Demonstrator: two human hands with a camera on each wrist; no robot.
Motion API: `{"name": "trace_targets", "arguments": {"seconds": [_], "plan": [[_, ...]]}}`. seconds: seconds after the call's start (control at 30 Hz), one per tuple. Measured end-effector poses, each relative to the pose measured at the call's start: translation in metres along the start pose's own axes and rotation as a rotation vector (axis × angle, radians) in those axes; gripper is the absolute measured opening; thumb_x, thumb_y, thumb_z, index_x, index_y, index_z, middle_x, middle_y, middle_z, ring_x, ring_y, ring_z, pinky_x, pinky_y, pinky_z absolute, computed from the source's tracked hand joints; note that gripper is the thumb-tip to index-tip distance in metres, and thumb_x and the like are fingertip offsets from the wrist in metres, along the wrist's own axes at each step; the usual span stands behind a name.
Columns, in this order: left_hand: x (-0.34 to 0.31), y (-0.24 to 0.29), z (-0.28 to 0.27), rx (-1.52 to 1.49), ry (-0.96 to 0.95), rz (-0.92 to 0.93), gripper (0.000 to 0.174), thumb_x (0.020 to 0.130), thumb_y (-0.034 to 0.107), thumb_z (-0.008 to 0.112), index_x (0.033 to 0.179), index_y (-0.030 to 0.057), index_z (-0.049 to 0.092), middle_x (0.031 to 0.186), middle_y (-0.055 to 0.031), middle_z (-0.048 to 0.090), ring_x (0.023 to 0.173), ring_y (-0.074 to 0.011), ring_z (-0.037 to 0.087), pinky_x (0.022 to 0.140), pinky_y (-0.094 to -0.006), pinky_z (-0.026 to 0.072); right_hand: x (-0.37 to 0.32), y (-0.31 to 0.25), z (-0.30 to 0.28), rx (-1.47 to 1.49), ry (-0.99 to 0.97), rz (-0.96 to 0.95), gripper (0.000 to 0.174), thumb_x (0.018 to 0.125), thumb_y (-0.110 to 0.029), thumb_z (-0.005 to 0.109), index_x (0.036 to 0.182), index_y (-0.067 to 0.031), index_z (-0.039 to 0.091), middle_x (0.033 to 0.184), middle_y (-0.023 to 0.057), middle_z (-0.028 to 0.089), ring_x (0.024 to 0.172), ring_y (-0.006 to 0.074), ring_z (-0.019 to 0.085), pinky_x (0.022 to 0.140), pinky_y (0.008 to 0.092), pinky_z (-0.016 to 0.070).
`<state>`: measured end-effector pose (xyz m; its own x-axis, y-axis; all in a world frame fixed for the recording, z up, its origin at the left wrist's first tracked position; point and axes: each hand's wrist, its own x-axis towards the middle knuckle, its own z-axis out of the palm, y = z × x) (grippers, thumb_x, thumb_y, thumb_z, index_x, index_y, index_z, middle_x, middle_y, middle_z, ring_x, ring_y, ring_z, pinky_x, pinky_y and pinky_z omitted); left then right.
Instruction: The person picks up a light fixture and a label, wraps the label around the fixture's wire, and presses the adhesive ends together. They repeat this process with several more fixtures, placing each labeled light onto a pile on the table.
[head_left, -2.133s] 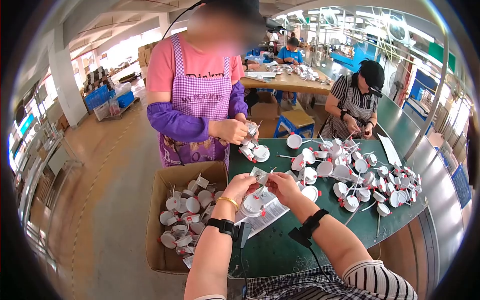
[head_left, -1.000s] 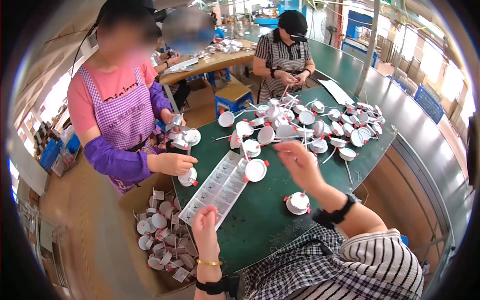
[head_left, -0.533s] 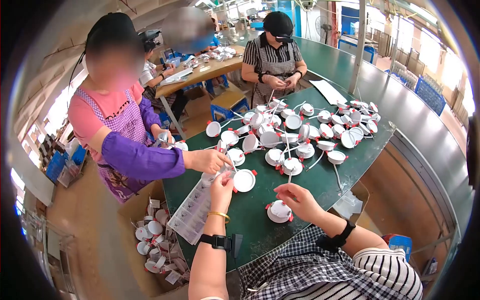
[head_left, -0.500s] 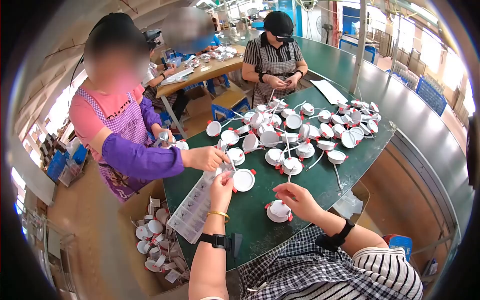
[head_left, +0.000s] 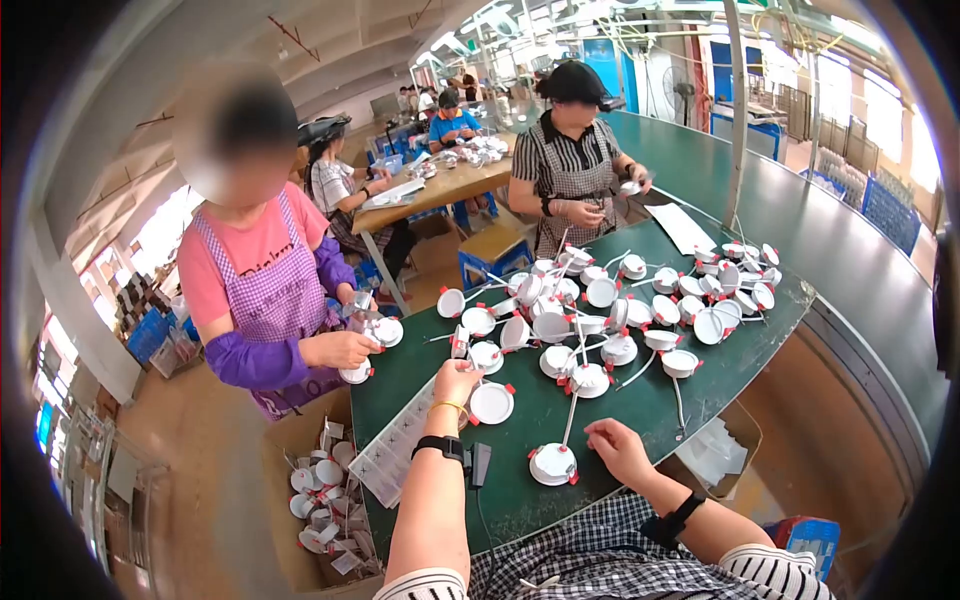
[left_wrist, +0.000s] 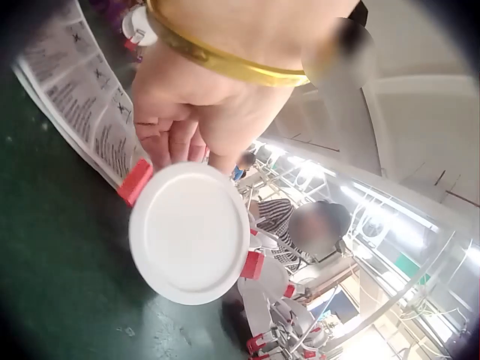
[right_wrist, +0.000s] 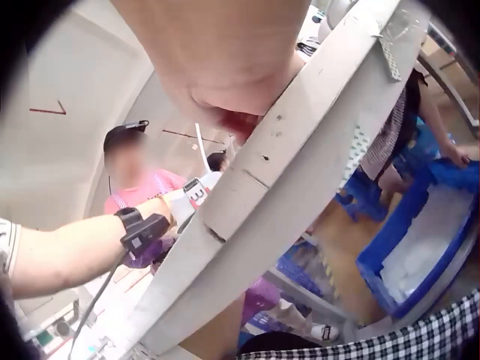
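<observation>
My left hand [head_left: 457,383] reaches over the green table, fingers bent, beside a white round downlight [head_left: 491,403] with red clips that lies face up. In the left wrist view that downlight [left_wrist: 189,234] covers the fingertips of the left hand [left_wrist: 196,112], so I cannot tell whether they hold anything. Another downlight [head_left: 485,357] sits just beyond those fingertips. Near the front edge, my right hand [head_left: 620,450] is loosely curled and holds nothing, to the right of a single downlight [head_left: 553,465] whose white cable [head_left: 571,420] stands up.
A heap of downlights [head_left: 610,320] spreads across the back of the table [head_left: 640,430]. A printed sheet [head_left: 392,450] lies at the left edge, above a carton [head_left: 275,480] of downlights. A person in a purple apron [head_left: 275,260] handles downlights at left; another person [head_left: 570,160] works behind.
The left hand lets go of a piece near the sheet and later moves forward toward the heap. The right hand sets a downlight at the front, then draws away rightward from its cable.
</observation>
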<state>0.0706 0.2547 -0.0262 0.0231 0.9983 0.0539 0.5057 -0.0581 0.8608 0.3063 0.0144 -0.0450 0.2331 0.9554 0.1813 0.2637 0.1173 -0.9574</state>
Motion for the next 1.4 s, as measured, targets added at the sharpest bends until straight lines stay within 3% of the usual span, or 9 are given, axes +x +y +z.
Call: {"name": "trace_targets", "arguments": {"seconds": [0.07, 0.27, 0.5, 0.87, 1.0, 1.13, 1.23, 1.33, 1.4], "plan": [[0.016, -0.021, 0.0, -0.262, -0.203, -0.092, 0.019, 0.08, 0.012, 0.069, 0.095, 0.0031, 0.064, 0.082, -0.0012, 0.065, 0.069, -0.0104, 0.06, 0.059, -0.0241, 0.0477, -0.001, -0.007, -0.001, -0.099, -0.003, -0.055, 0.014, 0.086, -0.006, 0.058, 0.098, -0.0003, 0.062, 0.083, 0.0099, 0.064, 0.076, 0.0166, 0.064, 0.068, 0.0287, 0.0508], [-0.017, 0.011, -0.088, -0.888, -0.126, -0.029, 0.004, 0.088, 0.008, 0.06, 0.092, 0.0094, 0.059, 0.08, 0.0019, 0.059, 0.068, -0.006, 0.053, 0.059, -0.0198, 0.0417, -0.003, -0.007, -0.002, 0.009, -0.019, -0.05, 0.013, 0.086, -0.005, 0.058, 0.097, 0.0006, 0.062, 0.081, 0.0092, 0.062, 0.074, 0.0163, 0.063, 0.066, 0.027, 0.0496], [-0.009, -0.02, -0.152, -0.934, 0.048, 0.007, 0.001, 0.091, 0.009, 0.057, 0.091, 0.0092, 0.058, 0.082, 0.0029, 0.055, 0.071, -0.0074, 0.052, 0.062, -0.0224, 0.0413, -0.004, -0.01, -0.005, 0.017, -0.052, -0.021, 0.012, 0.089, -0.005, 0.055, 0.098, 0.0014, 0.06, 0.082, 0.0086, 0.061, 0.073, 0.0142, 0.062, 0.066, 0.026, 0.0493], [-0.009, -0.036, -0.18, -0.966, 0.204, -0.053, 0.004, 0.089, 0.01, 0.06, 0.09, 0.0098, 0.056, 0.078, 0.0024, 0.054, 0.066, -0.007, 0.05, 0.057, -0.0207, 0.0408, -0.004, -0.009, -0.003, -0.072, -0.06, -0.072, 0.011, 0.088, -0.004, 0.055, 0.097, 0.001, 0.06, 0.085, 0.0098, 0.062, 0.077, 0.0151, 0.063, 0.068, 0.0265, 0.05], [-0.01, -0.044, -0.18, -0.959, 0.2, 0.035, 0.004, 0.087, 0.007, 0.06, 0.09, 0.0096, 0.058, 0.076, 0.0021, 0.056, 0.067, -0.0062, 0.052, 0.058, -0.0211, 0.043, 0.006, -0.01, -0.007, 0.03, -0.121, 0.017, 0.018, 0.093, -0.011, 0.052, 0.104, 0.0011, 0.06, 0.084, 0.0067, 0.063, 0.078, 0.0128, 0.06, 0.071, 0.0272, 0.0489], [-0.004, -0.046, -0.206, -1.117, 0.247, 0.115, 0.008, 0.09, 0.01, 0.06, 0.095, 0.0043, 0.06, 0.086, -0.0014, 0.06, 0.079, -0.0084, 0.057, 0.07, -0.022, 0.0469, 0.015, -0.03, -0.01, 0.137, -0.181, 0.054, 0.027, 0.095, -0.017, 0.051, 0.114, 0.0004, 0.059, 0.087, 0.0083, 0.064, 0.082, 0.0135, 0.06, 0.075, 0.0272, 0.0491], [-0.011, -0.056, -0.232, -1.004, 0.445, 0.163, 0.025, 0.092, 0.012, 0.057, 0.112, -0.0044, 0.056, 0.11, -0.01, 0.058, 0.106, -0.0168, 0.055, 0.094, -0.0276, 0.0447, 0.026, -0.034, -0.003, 0.102, -0.172, 0.0, 0.027, 0.095, -0.018, 0.053, 0.112, 0.0007, 0.06, 0.087, 0.0084, 0.065, 0.079, 0.0135, 0.06, 0.073, 0.0277, 0.0497], [-0.096, 0.022, -0.176, -0.463, 0.842, 0.382, 0.024, 0.092, 0.014, 0.056, 0.109, -0.0025, 0.057, 0.112, -0.009, 0.059, 0.104, -0.0186, 0.056, 0.096, -0.0317, 0.0408, 0.037, -0.037, 0.004, 0.077, -0.196, 0.014, 0.025, 0.093, -0.019, 0.057, 0.106, 0.0019, 0.061, 0.083, 0.0072, 0.065, 0.075, 0.0132, 0.06, 0.069, 0.0276, 0.0498], [-0.15, 0.035, -0.118, -0.226, 0.357, 0.274, 0.021, 0.089, 0.012, 0.059, 0.107, 0.0008, 0.057, 0.115, -0.008, 0.058, 0.106, -0.0184, 0.055, 0.095, -0.031, 0.0411, 0.042, -0.036, 0.008, 0.059, -0.206, -0.015, 0.021, 0.091, -0.017, 0.059, 0.098, 0.0022, 0.062, 0.079, 0.0064, 0.064, 0.071, 0.0128, 0.06, 0.065, 0.0276, 0.0494]]}}
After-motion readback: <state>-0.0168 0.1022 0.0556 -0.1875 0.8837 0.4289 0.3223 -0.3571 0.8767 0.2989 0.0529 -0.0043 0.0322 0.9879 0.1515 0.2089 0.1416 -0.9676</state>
